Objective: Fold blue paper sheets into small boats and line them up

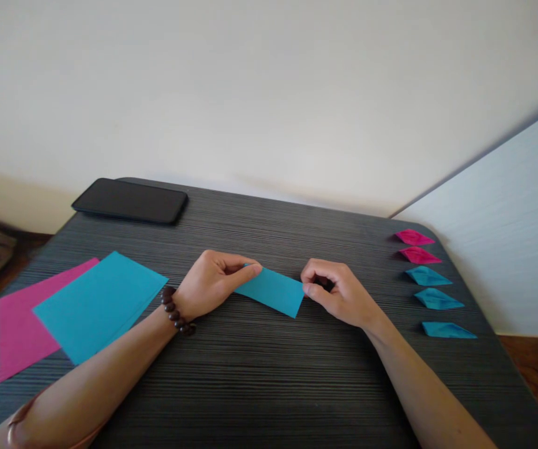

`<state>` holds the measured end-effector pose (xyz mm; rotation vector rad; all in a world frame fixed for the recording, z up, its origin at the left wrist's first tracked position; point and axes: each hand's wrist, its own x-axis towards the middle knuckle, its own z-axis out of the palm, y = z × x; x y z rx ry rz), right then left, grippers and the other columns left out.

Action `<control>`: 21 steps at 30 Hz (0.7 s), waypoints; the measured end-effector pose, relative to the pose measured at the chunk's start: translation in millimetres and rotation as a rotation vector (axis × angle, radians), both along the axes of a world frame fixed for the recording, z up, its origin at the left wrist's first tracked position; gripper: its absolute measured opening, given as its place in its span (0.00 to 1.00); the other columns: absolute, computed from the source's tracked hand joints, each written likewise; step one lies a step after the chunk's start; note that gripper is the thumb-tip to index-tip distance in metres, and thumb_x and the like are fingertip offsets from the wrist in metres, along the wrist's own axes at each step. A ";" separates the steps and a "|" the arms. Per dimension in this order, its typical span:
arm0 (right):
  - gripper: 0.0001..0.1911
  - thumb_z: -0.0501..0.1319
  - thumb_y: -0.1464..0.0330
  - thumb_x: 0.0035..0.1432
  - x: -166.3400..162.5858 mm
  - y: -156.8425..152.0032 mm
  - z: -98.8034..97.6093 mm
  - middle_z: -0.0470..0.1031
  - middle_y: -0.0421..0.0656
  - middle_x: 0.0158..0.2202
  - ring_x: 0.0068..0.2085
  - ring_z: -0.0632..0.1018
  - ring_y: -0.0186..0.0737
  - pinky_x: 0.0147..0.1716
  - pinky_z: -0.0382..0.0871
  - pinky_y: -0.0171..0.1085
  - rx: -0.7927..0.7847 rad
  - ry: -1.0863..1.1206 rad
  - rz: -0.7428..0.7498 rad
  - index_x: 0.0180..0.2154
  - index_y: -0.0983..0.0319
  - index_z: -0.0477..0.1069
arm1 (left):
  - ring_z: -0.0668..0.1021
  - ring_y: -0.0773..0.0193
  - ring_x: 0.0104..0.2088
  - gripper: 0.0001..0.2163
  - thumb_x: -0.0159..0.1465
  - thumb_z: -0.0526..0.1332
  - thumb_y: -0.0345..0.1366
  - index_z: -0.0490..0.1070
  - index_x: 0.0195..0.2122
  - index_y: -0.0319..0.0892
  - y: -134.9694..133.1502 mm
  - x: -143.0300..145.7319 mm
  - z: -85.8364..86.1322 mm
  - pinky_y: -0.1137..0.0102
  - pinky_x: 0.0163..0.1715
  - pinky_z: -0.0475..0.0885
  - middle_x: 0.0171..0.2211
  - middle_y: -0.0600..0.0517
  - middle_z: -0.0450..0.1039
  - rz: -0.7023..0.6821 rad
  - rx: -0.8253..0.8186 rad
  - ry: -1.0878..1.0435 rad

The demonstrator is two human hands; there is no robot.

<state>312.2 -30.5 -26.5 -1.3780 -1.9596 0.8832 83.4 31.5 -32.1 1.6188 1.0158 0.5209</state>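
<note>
Between my hands, over the middle of the dark table, is a blue strip of paper (273, 290), which looks folded to a narrow rectangle. My left hand (213, 282) pinches its left end between thumb and fingers. At the upper right corner, the thumb and curled index finger of my right hand (337, 290) close on the paper's edge. The strip slants, its right end nearer to me. A beaded bracelet (175, 312) circles my left wrist.
Left on the table (259, 399) lie blue sheets (103, 305) overlapping a pink sheet (20, 330). A black phone (131, 201) rests at the back left. Along the right edge runs a column of folded paper pieces, pink (414, 237) and blue (439, 299). A wall (259, 93) stands behind.
</note>
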 end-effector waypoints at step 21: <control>0.05 0.55 0.70 0.58 -31.1 -7.4 -11.5 0.71 0.39 0.28 0.31 0.72 0.33 0.32 0.63 0.33 0.089 -0.006 0.000 0.31 0.61 0.68 | 0.76 0.67 0.27 0.10 0.59 0.58 0.40 0.76 0.35 0.43 -11.5 7.7 6.4 0.76 0.24 0.65 0.32 0.55 0.78 -0.157 0.235 0.135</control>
